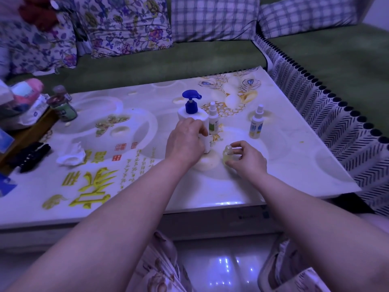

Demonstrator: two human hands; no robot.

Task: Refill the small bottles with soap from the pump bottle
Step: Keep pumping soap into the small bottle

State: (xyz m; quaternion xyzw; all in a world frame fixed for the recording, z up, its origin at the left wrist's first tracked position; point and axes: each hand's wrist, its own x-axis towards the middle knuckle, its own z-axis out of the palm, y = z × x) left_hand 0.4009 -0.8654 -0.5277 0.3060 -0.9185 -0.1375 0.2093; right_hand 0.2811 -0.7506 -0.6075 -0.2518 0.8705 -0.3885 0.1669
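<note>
bare table (294, 165) right of hands

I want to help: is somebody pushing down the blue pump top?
No, the blue pump top is untouched; the left hand holds the bottle's side.

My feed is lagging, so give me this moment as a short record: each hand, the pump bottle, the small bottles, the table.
left hand: wrapped around the body of the pump bottle
right hand: fingers around the small yellowish bottle
pump bottle: white, blue pump head, upright
small yellowish bottle: on the table, near the pump bottle's base
spray bottle, green label: upright, capped, untouched
spray bottle, blue label: upright, capped, farther right
table: glossy printed top
</note>
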